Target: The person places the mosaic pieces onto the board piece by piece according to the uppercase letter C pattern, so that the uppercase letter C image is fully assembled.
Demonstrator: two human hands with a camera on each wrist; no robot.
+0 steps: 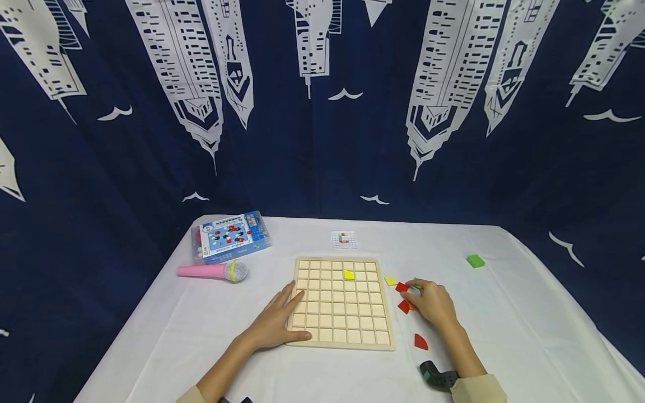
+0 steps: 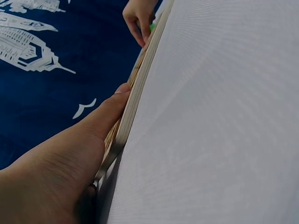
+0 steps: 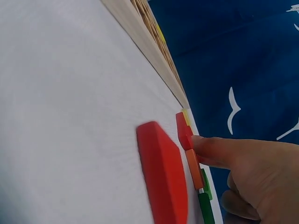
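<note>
My left hand (image 1: 274,324) lies spread over the left edge of a square wooden grid board (image 1: 330,346), its thumb near the front corner and the fingers on the left rim. One yellow piece (image 1: 349,275) sits in a cell of the upper part of the board. Right of the board, my right hand (image 1: 433,302) pinches a small red piece (image 1: 401,287) between thumb and forefinger. Around those fingertips lie a yellow piece (image 1: 391,281), another red piece (image 1: 403,307), an orange piece (image 3: 195,169) and a green piece (image 3: 206,184), partly covered by the hand in the head view.
A red quarter-round piece (image 1: 420,342) lies nearer the front, a green piece (image 1: 475,261) far right. Behind the board is a small pattern card (image 1: 344,239). A boxed set (image 1: 232,238) and a pink toy microphone (image 1: 211,271) occupy the back left. A dark object (image 1: 434,376) sits by the right wrist.
</note>
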